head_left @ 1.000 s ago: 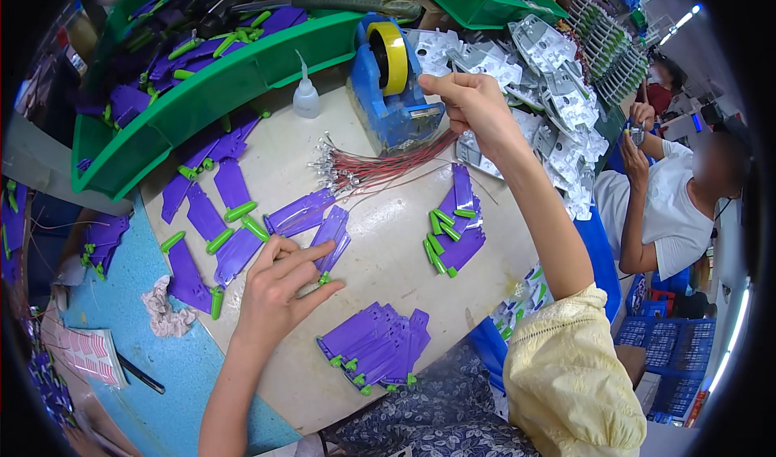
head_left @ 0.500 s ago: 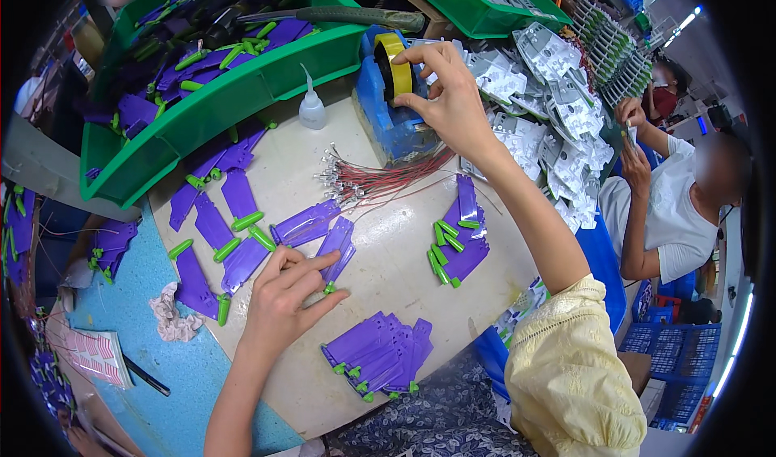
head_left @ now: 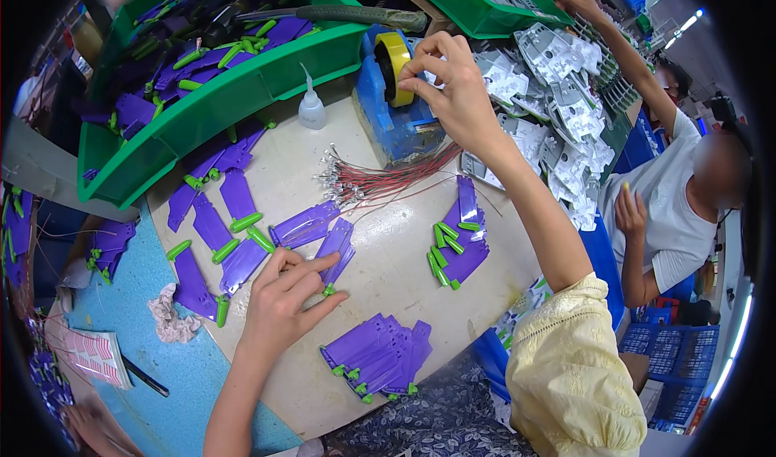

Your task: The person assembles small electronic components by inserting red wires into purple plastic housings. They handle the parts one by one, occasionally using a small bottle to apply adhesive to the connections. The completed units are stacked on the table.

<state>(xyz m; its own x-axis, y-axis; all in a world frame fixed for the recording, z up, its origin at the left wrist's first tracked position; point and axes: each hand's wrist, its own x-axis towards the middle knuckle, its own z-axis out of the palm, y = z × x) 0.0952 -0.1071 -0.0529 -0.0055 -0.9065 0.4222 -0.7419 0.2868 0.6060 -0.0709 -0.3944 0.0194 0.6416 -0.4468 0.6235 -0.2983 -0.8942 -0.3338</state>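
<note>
Pressing a purple piece (head_left: 340, 242) to the tabletop (head_left: 388, 259) under the loosely spread left hand (head_left: 283, 300), probably against sliding; pinching with the right hand (head_left: 453, 81) beside the yellow tape roll (head_left: 396, 51), cannot tell on what, with the blue dispenser (head_left: 396, 138) set close, presumably to spare stretching

I count my two hands (head_left: 279, 303), one yellow tape roll (head_left: 395, 46), one blue dispenser (head_left: 373, 93), two green bins (head_left: 218, 105), one small bottle (head_left: 311, 116), one crumpled tissue (head_left: 172, 320), one bundle of red wires (head_left: 396, 176); the purple pieces (head_left: 388, 348) overlap too much to number.
</note>
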